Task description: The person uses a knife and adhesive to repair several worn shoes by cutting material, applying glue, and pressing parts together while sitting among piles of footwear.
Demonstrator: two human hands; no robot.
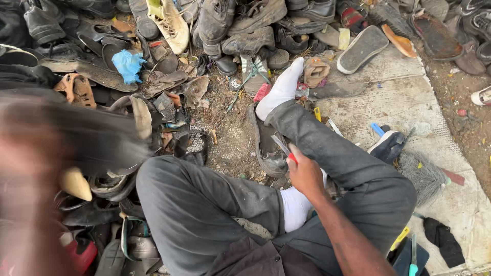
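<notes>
Knife in right hand, left hand a blur

Knife w/ red handle sits in right hand, fingers closed round it, blade pointing up-left over a worn sole strip by the shin. Left hand at far left is blurred; grip can't tell. Blue crumpled bag lies up left in the shoe pile. Grey brush on the concrete floor to the right.

- Your right hand sits at centre frame, over your crossed legs, fingers closed around a small knife.
- A heap of old shoes fills the top and left of the frame.
- A brush lies right of your knee, on the concrete floor.
- Your left hand, blurred, fills the lower left.
</notes>
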